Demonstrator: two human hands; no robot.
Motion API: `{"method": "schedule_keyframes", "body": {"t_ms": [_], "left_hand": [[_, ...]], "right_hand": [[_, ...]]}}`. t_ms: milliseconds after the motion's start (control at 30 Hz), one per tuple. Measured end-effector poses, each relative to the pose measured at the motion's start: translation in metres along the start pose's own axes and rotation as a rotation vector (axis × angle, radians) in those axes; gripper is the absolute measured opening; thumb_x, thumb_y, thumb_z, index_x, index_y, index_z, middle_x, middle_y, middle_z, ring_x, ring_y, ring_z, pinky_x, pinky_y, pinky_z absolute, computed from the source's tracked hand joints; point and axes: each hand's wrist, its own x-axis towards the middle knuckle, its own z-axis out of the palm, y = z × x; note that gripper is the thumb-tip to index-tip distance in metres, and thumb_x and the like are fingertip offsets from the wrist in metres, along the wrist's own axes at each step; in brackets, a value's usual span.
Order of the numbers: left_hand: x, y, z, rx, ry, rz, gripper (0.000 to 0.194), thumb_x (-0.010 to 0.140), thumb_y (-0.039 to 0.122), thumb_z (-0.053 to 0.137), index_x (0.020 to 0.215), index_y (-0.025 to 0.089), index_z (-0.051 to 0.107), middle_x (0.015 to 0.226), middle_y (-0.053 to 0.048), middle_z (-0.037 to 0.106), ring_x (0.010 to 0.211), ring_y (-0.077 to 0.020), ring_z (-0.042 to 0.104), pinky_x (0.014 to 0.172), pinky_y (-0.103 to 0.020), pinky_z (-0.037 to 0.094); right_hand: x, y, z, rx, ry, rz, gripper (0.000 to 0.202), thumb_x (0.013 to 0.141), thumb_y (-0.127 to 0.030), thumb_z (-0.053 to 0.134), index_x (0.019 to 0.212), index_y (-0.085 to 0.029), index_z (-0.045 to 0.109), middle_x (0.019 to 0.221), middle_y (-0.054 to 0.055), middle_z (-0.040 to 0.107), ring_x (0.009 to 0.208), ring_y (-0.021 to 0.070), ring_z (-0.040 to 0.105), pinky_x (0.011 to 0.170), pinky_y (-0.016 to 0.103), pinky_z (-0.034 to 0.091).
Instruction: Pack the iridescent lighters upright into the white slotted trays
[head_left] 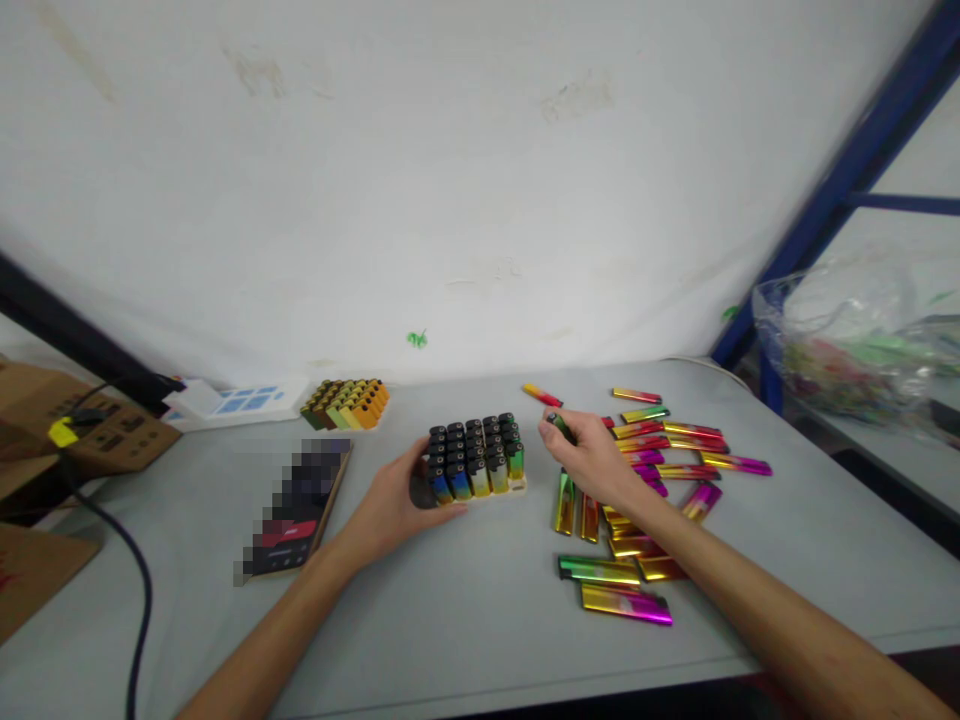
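Note:
A white tray (517, 486) holds several upright lighters (478, 474) in rows, black tops up, with blue, silver and green-gold bodies. My left hand (397, 500) grips the tray's left side, thumb along the front edge and fingers behind. To the right of the tray, my right hand (581, 445) is closed on a green lighter (559, 426) whose dark top shows above the fingers. Loose shiny lighters (626, 602) in gold, red, green and purple lie scattered around and under my right forearm.
A second tray of yellow and gold lighters (346, 404) stands near the wall. Left of my hand lies a phone (300, 510), partly pixelated. A white power strip (251, 402), cardboard boxes (45, 420) and a black cable (142, 580) are at left. A clear plastic bag (862, 330) hangs at right.

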Motion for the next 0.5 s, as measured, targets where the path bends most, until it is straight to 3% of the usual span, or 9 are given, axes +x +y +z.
{"method": "schedule_keyframes", "body": {"t_ms": [100,167,300,433,500], "left_hand": [[0.000,-0.001,0.000,0.013,0.003,0.008,0.093,0.067,0.053,0.087,0.144,0.014,0.050,0.128,-0.015,0.074,0.114,-0.0341,0.073,0.097,-0.045,0.061],[0.000,-0.002,0.001,0.024,0.000,0.009,0.093,0.068,0.053,0.086,0.144,0.014,0.050,0.128,-0.016,0.073,0.114,-0.0345,0.072,0.098,-0.046,0.061],[0.000,-0.001,0.001,0.019,-0.010,0.007,0.093,0.069,0.054,0.087,0.144,0.015,0.050,0.128,-0.015,0.073,0.114,-0.0346,0.072,0.097,-0.047,0.061],[-0.001,0.000,0.001,0.019,0.000,-0.001,0.095,0.068,0.054,0.087,0.145,0.014,0.050,0.128,-0.016,0.073,0.113,-0.0348,0.073,0.097,-0.047,0.061],[0.000,0.000,0.001,0.019,0.000,-0.016,0.096,0.067,0.054,0.088,0.145,0.013,0.050,0.126,-0.016,0.074,0.111,-0.0352,0.073,0.096,-0.048,0.062]], "right_hand": [[0.000,0.000,0.000,-0.005,0.006,0.000,0.039,0.095,-0.044,0.048,0.066,-0.024,0.033,0.060,-0.005,0.031,0.058,0.0125,0.032,0.055,0.029,0.025],[0.000,0.000,0.000,0.008,0.021,0.005,0.038,0.098,-0.050,0.049,0.071,-0.023,0.042,0.061,-0.005,0.037,0.059,0.0131,0.036,0.056,0.029,0.028],[0.000,-0.002,-0.008,0.051,-0.019,0.016,0.031,0.105,-0.053,0.045,0.100,-0.023,0.053,0.069,-0.003,0.056,0.063,0.0152,0.051,0.063,0.030,0.040],[0.002,-0.005,-0.019,-0.138,-0.086,-0.164,0.030,0.109,-0.045,0.041,0.101,-0.021,0.059,0.096,0.008,0.066,0.089,0.0203,0.062,0.084,0.036,0.047],[0.002,-0.008,-0.023,-0.260,-0.090,-0.250,0.030,0.108,-0.043,0.046,0.098,-0.021,0.063,0.099,0.009,0.066,0.092,0.0215,0.062,0.085,0.037,0.047]]}}
